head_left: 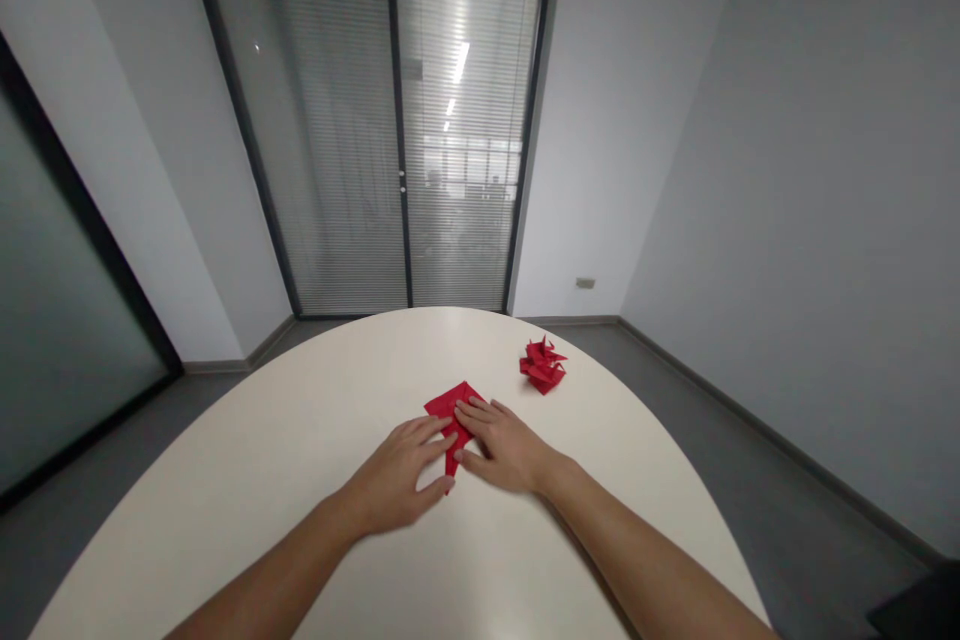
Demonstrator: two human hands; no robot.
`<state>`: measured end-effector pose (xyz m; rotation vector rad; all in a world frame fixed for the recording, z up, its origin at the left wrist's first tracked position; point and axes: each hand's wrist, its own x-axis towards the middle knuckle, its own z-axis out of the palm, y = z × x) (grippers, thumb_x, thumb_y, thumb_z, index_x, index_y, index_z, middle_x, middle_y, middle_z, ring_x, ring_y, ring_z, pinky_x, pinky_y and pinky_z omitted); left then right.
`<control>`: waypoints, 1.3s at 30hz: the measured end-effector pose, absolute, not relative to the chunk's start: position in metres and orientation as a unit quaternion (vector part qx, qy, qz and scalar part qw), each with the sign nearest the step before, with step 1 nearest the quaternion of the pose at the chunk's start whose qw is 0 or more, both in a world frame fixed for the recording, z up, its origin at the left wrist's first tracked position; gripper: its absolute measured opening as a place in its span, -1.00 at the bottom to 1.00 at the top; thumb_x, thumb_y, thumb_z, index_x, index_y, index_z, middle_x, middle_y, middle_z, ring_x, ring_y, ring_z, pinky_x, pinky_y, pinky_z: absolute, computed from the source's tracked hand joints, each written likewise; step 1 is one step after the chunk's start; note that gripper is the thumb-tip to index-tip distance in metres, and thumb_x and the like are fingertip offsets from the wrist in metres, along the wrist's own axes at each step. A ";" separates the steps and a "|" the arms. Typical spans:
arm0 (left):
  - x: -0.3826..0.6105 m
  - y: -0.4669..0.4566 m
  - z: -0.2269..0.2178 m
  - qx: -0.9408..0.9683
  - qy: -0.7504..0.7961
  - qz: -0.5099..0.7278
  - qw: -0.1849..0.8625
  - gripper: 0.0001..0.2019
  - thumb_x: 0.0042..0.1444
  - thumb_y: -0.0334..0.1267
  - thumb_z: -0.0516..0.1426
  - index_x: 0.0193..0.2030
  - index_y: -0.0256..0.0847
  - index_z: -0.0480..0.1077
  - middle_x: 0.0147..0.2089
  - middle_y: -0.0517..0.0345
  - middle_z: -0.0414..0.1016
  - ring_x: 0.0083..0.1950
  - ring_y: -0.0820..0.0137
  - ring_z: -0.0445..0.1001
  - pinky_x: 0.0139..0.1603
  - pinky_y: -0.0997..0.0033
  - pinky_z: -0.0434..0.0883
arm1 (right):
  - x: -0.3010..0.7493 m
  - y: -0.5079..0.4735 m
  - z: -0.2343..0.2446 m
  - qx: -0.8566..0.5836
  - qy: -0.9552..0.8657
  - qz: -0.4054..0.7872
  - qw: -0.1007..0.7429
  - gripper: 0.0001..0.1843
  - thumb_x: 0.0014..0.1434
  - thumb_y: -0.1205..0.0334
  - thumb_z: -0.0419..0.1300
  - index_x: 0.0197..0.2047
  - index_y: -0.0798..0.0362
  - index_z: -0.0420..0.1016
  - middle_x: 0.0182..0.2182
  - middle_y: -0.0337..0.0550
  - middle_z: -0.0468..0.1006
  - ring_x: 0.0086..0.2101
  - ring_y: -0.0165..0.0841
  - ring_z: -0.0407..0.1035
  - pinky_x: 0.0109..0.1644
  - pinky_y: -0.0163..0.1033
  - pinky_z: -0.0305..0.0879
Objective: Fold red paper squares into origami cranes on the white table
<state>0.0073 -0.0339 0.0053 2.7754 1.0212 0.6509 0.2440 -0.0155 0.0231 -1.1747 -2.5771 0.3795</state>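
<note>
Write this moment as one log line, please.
left hand: touching red paper | right hand: laid on same paper | folded red pieces: apart, on white table, beyond right hand

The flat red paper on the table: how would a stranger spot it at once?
On the pale table, the left hand and right hand nearly meet. Partly beneath them lies the flat red paper. Unlike the spiky red heap farther right, it lies low, with both hands on it.

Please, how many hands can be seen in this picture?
2. The left hand has its fingers over the left side of the folded red paper; the right hand covers part of its right side. No other hand shows.
</note>
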 end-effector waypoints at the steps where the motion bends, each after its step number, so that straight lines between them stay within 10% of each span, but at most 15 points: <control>1: 0.007 -0.034 0.006 0.915 0.336 0.216 0.057 -0.56 0.24 -0.14 0.17 0.25 -0.08 0.37 0.34 -0.06 0.35 0.35 0.11 0.29 0.36 -0.04 0.25 | 0.244 -0.016 0.023 -0.409 -0.892 0.139 0.135 -0.25 0.31 -0.07 0.09 0.44 0.12 0.11 0.38 0.12 0.14 0.37 -0.01 -0.01 0.41 0.23 -0.10; 17: 0.010 -0.037 0.017 0.925 0.300 0.226 0.059 -0.60 0.25 -0.22 0.14 0.22 -0.10 0.42 0.26 -0.03 0.45 0.29 0.14 0.39 0.30 -0.01 0.31 | 0.245 -0.016 0.024 -0.416 -0.889 0.153 0.117 -0.38 0.40 0.13 -0.10 0.46 0.11 0.05 0.42 0.08 0.04 0.40 -0.09 -0.11 0.42 0.24 -0.19; 39: 0.015 -0.044 0.022 0.936 0.243 0.248 0.064 -0.76 0.19 -0.36 0.08 -0.34 -0.15 0.59 -0.17 0.13 0.69 -0.21 0.31 0.65 -0.09 0.32 0.51 | 0.246 -0.018 0.028 -0.412 -0.891 0.154 0.116 -0.42 0.40 0.15 -0.07 0.45 -0.07 0.08 0.42 0.00 0.07 0.40 -0.08 -0.12 0.40 0.31 -0.18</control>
